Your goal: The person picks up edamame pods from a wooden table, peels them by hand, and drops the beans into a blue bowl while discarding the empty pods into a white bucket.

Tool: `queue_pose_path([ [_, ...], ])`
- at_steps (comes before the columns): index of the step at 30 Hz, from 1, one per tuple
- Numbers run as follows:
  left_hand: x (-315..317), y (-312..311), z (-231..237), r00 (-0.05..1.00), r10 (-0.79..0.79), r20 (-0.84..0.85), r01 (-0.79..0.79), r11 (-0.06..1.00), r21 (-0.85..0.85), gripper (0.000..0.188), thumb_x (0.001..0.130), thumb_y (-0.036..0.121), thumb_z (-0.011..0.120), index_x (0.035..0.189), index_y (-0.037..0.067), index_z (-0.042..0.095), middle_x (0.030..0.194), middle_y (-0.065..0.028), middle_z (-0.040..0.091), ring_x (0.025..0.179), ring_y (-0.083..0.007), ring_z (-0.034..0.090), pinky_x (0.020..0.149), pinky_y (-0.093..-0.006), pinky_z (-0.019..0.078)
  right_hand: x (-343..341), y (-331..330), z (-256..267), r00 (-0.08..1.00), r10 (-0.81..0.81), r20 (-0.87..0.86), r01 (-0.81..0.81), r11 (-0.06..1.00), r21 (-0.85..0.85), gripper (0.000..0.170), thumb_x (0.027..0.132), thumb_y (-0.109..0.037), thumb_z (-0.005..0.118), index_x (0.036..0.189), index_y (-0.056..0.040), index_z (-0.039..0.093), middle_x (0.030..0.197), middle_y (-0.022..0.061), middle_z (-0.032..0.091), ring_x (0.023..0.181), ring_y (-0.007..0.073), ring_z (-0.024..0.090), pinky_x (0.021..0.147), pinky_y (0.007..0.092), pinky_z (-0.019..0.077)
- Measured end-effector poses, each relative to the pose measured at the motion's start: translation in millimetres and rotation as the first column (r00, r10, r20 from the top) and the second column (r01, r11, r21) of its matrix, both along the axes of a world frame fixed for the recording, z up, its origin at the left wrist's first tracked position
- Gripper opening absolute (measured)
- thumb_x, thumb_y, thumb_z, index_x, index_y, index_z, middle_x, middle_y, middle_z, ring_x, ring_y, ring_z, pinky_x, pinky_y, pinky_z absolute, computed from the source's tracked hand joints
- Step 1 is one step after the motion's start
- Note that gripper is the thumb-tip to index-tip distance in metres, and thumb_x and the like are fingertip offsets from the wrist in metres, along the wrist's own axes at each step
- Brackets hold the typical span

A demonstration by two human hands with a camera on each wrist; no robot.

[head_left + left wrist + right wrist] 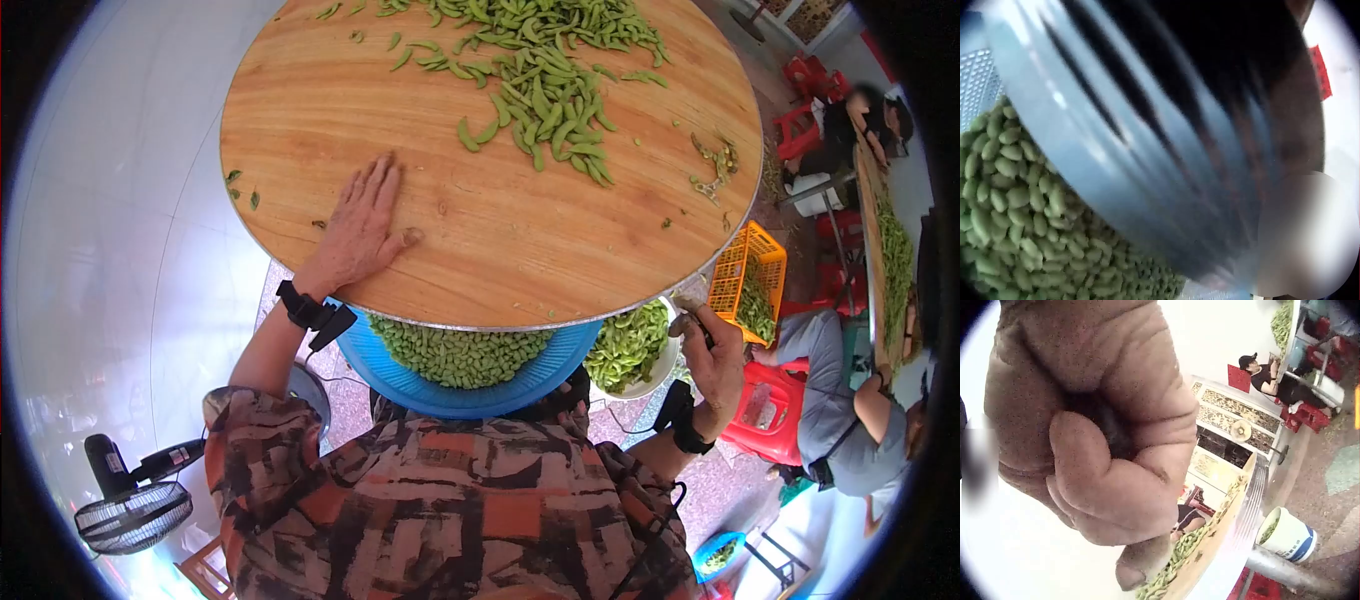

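Observation:
My left hand [363, 228] lies flat on the round wooden table [330, 90], fingers stretched forward and thumb out to the side. Past its fingertips, green soybean pods [540, 90] are heaped toward the far side. Below the near edge, a blue basin [480, 405] holds many shelled green beans [1029, 206]. My right hand [712, 352] is off the table at the right, beside a white bucket [660, 375] of opened pods. Its fingers [1110, 481] curl toward the palm around a dark hollow, and nothing shows in them.
The table's ribbed metal edge [1129, 131] fills much of the left wrist view. Dry stem scraps [715, 165] lie at the table's right. A yellow crate [757, 285] and a red stool [765, 415] stand to the right, where other people sit. A fan [133, 515] is behind left.

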State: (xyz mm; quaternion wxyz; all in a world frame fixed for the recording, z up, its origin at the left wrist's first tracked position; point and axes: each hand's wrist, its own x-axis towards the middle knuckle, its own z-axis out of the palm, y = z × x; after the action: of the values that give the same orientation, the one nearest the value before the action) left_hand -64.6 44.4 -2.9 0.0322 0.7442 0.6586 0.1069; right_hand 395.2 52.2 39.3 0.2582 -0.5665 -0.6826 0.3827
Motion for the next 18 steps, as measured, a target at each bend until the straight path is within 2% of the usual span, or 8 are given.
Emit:
queue_pose_path([
  [2, 13.5, 12.0, -1.5, 0.966, -0.249, -0.065, 0.25, 0.968, 0.006, 0.086, 0.084, 0.042, 0.062, 0.145, -0.003, 0.024, 0.152, -0.0272, 0.018, 0.14, -0.0432, 0.02, 0.115, -0.0479, 0.0192, -2.1, -0.3, 3.7, 0.999, -0.034, -0.043, 0.034, 0.999, 0.0, 0.026, 0.09, -0.003, 0.05, 0.11, 0.0036, 0.064, 0.079, 0.0071, 0.067, 0.073, 0.0111, 0.061, 0.069, 0.0252, 0.0485],
  [3, 25.1, 15.2, -1.6, 0.964, -0.259, -0.056, 0.26, 0.965, 0.012, 0.086, 0.084, 0.042, 0.062, 0.145, -0.003, 0.024, 0.152, -0.0272, 0.018, 0.14, -0.0432, 0.02, 0.115, -0.0479, 0.0192, -2.3, 0.3, 1.4, 0.998, -0.027, -0.055, 0.03, 0.999, 0.043, 0.026, 0.089, -0.001, 0.05, 0.111, 0.0034, 0.064, 0.08, 0.0072, 0.067, 0.074, 0.0109, 0.061, 0.069, 0.0246, 0.0485],
  [5, 52.2, 17.3, 4.0, 0.927, -0.371, -0.043, 0.369, 0.928, -0.06, 0.09, 0.08, 0.048, 0.064, 0.144, -0.003, 0.025, 0.152, -0.0289, 0.017, 0.14, -0.0448, 0.02, 0.115, -0.0501, 0.0193, -0.8, 1.2, -10.4, 0.99, -0.019, -0.14, 0.032, 0.995, 0.092, 0.025, 0.093, -0.007, 0.05, 0.112, 0.0016, 0.064, 0.078, -0.0042, 0.059, 0.059, 0.0012, 0.04, 0.053, 0.0169, 0.0321],
  [7, 79.2, 18.6, 11.6, 0.901, -0.434, -0.017, 0.432, 0.899, -0.07, 0.09, 0.08, 0.048, 0.064, 0.144, -0.003, 0.026, 0.151, -0.03, 0.017, 0.14, -0.0454, 0.019, 0.114, -0.0505, 0.0195, -3.5, 0.8, -6.7, 0.99, -0.023, -0.139, 0.034, 0.997, 0.073, 0.025, 0.093, -0.007, 0.051, 0.112, 0.0008, 0.064, 0.079, -0.0046, 0.06, 0.058, 0.0004, 0.039, 0.051, 0.0164, 0.0311],
  [9, 106.2, 23.4, 10.0, 0.872, -0.49, 0.013, 0.489, 0.868, -0.081, 0.09, 0.079, 0.048, 0.064, 0.144, -0.002, 0.027, 0.151, -0.031, 0.016, 0.14, -0.0461, 0.019, 0.114, -0.051, 0.0197, -9.8, -0.7, -0.8, 0.977, -0.054, -0.205, 0.064, 0.997, 0.043, 0.027, 0.089, 0.0, 0.051, 0.113, 0.0024, 0.064, 0.077, 0.0055, 0.066, 0.072, 0.0095, 0.059, 0.066, 0.0237, 0.047],
  [15, 189.0, 49.4, -12.2, 0.774, -0.624, 0.108, 0.626, 0.78, 0.013, 0.08, 0.085, 0.047, 0.059, 0.141, -0.003, 0.032, 0.148, -0.0349, 0.018, 0.139, -0.0484, 0.019, 0.114, -0.0519, 0.0189, -8.6, -4.3, 0.3, 0.945, -0.121, -0.303, 0.136, 0.99, 0.026, 0.025, 0.092, -0.003, 0.052, 0.114, 0.0018, 0.064, 0.079, 0.0024, 0.064, 0.066, 0.0057, 0.053, 0.06, 0.0196, 0.0418],
  [17, 217.7, 59.4, -16.4, 0.715, -0.682, 0.157, 0.651, 0.73, 0.206, 0.068, 0.089, 0.041, 0.055, 0.137, -0.003, 0.038, 0.146, -0.0349, 0.023, 0.139, -0.0482, 0.02, 0.115, -0.0513, 0.0182, -10.0, -4.5, 1.5, 0.923, -0.153, -0.353, 0.173, 0.985, 0.025, 0.025, 0.093, -0.004, 0.052, 0.114, 0.0013, 0.064, 0.08, 0.0021, 0.064, 0.062, 0.004, 0.05, 0.056, 0.0179, 0.039],
  [18, 235.3, 63.9, -19.8, 0.714, -0.682, 0.157, 0.652, 0.73, 0.206, 0.068, 0.089, 0.041, 0.055, 0.137, -0.003, 0.038, 0.146, -0.0349, 0.023, 0.139, -0.0482, 0.02, 0.115, -0.0513, 0.0182, -11.2, -5.1, 1.8, 0.882, -0.206, -0.424, 0.252, 0.966, 0.055, 0.025, 0.094, -0.004, 0.052, 0.115, 0.001, 0.063, 0.081, 0.0027, 0.064, 0.058, 0.0025, 0.046, 0.052, 0.0169, 0.035],
])
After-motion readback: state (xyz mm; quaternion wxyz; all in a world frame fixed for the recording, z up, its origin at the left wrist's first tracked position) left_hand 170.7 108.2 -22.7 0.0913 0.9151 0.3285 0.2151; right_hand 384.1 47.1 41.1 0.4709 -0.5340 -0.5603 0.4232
